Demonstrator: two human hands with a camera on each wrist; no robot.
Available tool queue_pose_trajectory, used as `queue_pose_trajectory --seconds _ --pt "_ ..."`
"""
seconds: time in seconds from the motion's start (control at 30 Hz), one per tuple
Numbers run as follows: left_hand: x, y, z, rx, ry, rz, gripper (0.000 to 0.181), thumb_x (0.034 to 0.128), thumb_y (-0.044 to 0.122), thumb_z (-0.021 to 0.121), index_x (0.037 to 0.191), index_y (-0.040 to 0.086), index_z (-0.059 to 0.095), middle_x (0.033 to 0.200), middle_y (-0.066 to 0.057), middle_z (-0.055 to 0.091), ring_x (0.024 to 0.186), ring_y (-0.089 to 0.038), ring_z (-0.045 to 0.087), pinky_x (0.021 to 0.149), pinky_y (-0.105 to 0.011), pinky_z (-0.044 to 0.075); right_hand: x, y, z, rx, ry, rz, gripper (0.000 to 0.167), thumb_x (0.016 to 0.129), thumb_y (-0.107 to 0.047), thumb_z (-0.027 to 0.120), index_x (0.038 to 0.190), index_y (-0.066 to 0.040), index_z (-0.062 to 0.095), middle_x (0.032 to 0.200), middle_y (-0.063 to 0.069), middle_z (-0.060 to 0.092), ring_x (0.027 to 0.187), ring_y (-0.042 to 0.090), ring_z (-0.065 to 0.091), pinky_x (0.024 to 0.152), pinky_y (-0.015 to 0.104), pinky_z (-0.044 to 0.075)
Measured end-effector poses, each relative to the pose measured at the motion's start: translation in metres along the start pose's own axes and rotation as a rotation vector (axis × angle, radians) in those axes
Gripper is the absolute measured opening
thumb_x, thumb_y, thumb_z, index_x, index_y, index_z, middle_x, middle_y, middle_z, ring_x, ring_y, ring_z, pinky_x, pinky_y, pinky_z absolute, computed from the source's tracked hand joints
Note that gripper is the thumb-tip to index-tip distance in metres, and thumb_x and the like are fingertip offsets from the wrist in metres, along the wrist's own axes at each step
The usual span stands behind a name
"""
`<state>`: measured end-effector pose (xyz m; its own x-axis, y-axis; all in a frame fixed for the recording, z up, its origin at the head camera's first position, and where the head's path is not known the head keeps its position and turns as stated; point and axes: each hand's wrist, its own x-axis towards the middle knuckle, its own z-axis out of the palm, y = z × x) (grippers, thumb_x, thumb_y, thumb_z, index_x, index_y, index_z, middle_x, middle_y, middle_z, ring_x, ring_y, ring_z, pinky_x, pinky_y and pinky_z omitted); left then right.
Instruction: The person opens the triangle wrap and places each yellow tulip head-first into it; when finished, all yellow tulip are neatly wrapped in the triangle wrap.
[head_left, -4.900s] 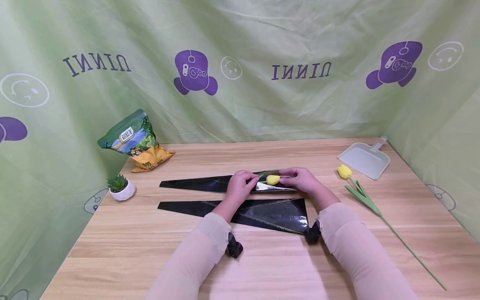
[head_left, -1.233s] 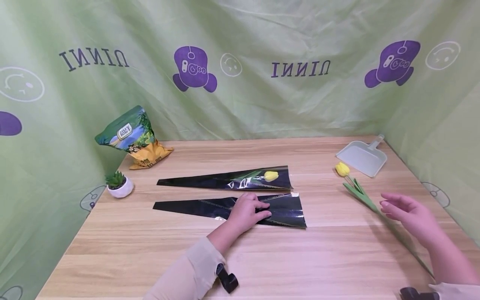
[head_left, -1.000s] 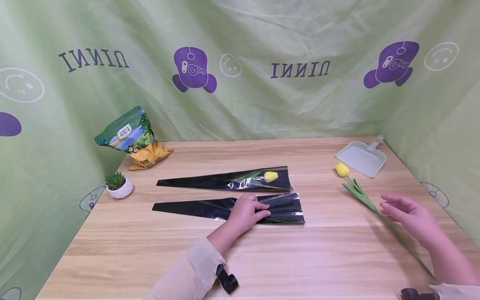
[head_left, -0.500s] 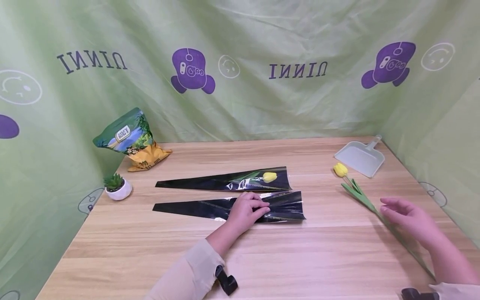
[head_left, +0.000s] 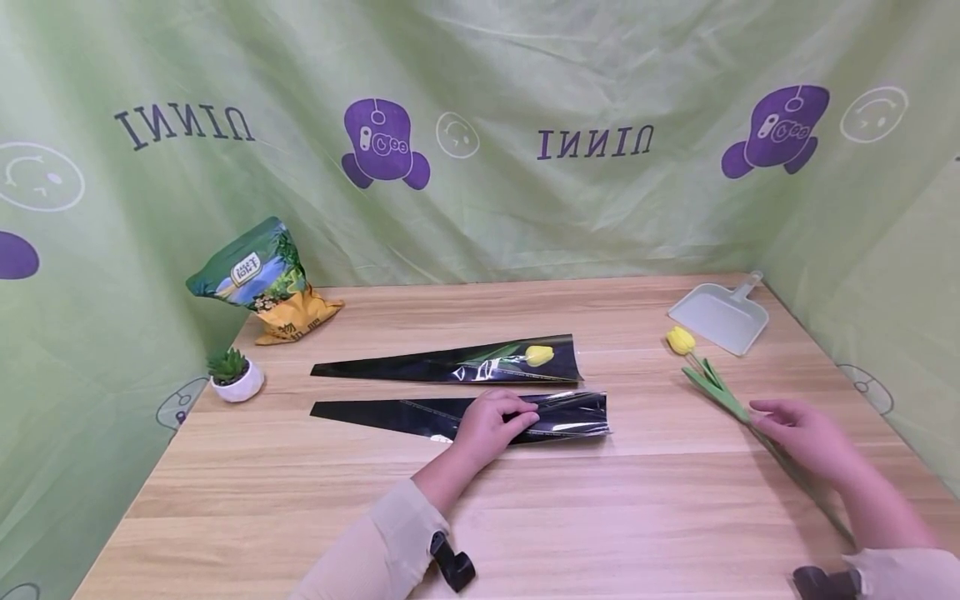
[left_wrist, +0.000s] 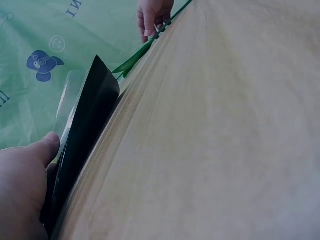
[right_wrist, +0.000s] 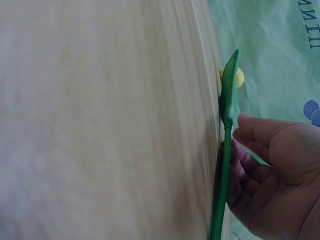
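Observation:
My left hand (head_left: 491, 423) lies on the near black flower sleeve (head_left: 573, 414), thumb and fingers pinching it near its wide end. In the left wrist view the thumb (left_wrist: 46, 146) sits against the clear film, which stands away from the black sheet. Behind it lies a second black sleeve (head_left: 397, 367) with a yellow tulip (head_left: 539, 356) inside. My right hand (head_left: 802, 435) is at the stem of a loose yellow tulip (head_left: 681, 340) on the right. In the right wrist view its fingers lie behind the green stem (right_wrist: 223, 175), with the thumb apart from it.
A grey dustpan (head_left: 720, 317) lies at the back right of the wooden table (head_left: 570, 525). At the left stand a green and yellow bag (head_left: 273, 283) and a small potted succulent (head_left: 237, 377). A green printed curtain (head_left: 480, 217) encloses the table.
Both hands have left the far sleeve, where the tulip now lies inside. My left hand took hold of the near sleeve, whose mouth bulged and narrowed. My right hand moved to the loose tulip's stem.

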<state>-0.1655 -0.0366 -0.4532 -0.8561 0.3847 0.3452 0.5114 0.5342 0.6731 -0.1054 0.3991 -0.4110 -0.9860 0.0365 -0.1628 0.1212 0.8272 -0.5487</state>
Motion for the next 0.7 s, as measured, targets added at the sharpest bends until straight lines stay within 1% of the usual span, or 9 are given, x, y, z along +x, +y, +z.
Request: queue_pose_trajectory --seconds 0.1,0.2,0.33,0.43,0.53,0.6,0.63,0.7 --pt "0.0 0.0 -0.001 -0.003 -0.006 -0.003 0.017 0.0884 0.025 0.072 0.1 0.014 0.079 0.101 -0.001 0.075 0.101 -0.019 0.066 0.092 -0.033 0.051 0.004 -0.002 0.0 -0.006 -0.004 0.01 0.056 0.103 -0.034 0.048 0.133 0.013 0.047 0.119 0.039 0.057 0.11 0.056 0.052 0.085 0.062 0.042" --pt "-0.001 0.001 -0.001 -0.001 -0.01 -0.001 0.017 0.0888 0.025 0.072 0.1 0.014 0.079 0.101 -0.001 0.075 0.101 -0.019 0.066 0.092 -0.033 0.051 0.007 -0.003 0.001 -0.008 -0.018 0.037 0.058 0.102 -0.035 0.05 0.133 0.014 0.047 0.114 0.036 0.061 0.108 0.054 0.054 0.085 0.062 0.042" --pt "-0.001 0.001 -0.001 0.005 -0.016 -0.008 0.017 0.0887 0.026 0.072 0.1 0.014 0.079 0.102 -0.001 0.074 0.102 -0.019 0.066 0.093 -0.034 0.051 0.009 -0.006 0.001 -0.015 -0.03 0.062 0.061 0.1 -0.037 0.053 0.133 0.013 0.047 0.114 0.035 0.061 0.108 0.055 0.053 0.086 0.063 0.04" --pt "-0.001 0.002 -0.001 0.006 -0.014 -0.008 0.017 0.0887 0.026 0.072 0.1 0.014 0.079 0.101 -0.001 0.074 0.102 -0.019 0.066 0.093 -0.034 0.051 0.01 -0.009 0.001 -0.026 -0.029 0.049 0.059 0.099 -0.035 0.056 0.131 0.014 0.048 0.112 0.034 0.063 0.104 0.052 0.056 0.085 0.062 0.042" --pt "-0.001 0.002 -0.001 0.006 -0.011 -0.003 0.017 0.0886 0.026 0.072 0.1 0.014 0.079 0.101 -0.001 0.074 0.101 -0.018 0.066 0.092 -0.034 0.051 0.011 -0.012 0.003 -0.034 -0.026 0.031 0.055 0.098 -0.031 0.058 0.129 0.014 0.05 0.106 0.031 0.066 0.096 0.041 0.062 0.082 0.057 0.044" --pt "0.0 0.002 -0.001 0.006 -0.01 0.0 0.017 0.0885 0.025 0.072 0.1 0.014 0.079 0.101 -0.001 0.074 0.101 -0.019 0.066 0.092 -0.034 0.051 0.011 -0.013 0.004 -0.033 -0.023 0.027 0.053 0.097 -0.028 0.059 0.128 0.014 0.051 0.103 0.028 0.068 0.093 0.033 0.063 0.081 0.051 0.045" --pt "0.0 0.002 -0.001 0.007 -0.01 -0.001 0.018 0.0883 0.025 0.072 0.1 0.014 0.079 0.101 -0.001 0.074 0.101 -0.019 0.066 0.092 -0.034 0.051 0.011 -0.014 0.005 -0.029 -0.022 0.026 0.052 0.097 -0.027 0.059 0.127 0.015 0.052 0.103 0.027 0.068 0.092 0.033 0.062 0.08 0.051 0.045" --pt "0.0 0.002 -0.001 0.009 -0.008 0.002 0.018 0.088 0.025 0.073 0.1 0.014 0.079 0.101 -0.001 0.074 0.101 -0.019 0.066 0.092 -0.034 0.051 0.012 -0.016 0.006 -0.022 -0.017 0.022 0.051 0.096 -0.025 0.06 0.125 0.016 0.052 0.105 0.03 0.066 0.094 0.037 0.062 0.082 0.053 0.045"
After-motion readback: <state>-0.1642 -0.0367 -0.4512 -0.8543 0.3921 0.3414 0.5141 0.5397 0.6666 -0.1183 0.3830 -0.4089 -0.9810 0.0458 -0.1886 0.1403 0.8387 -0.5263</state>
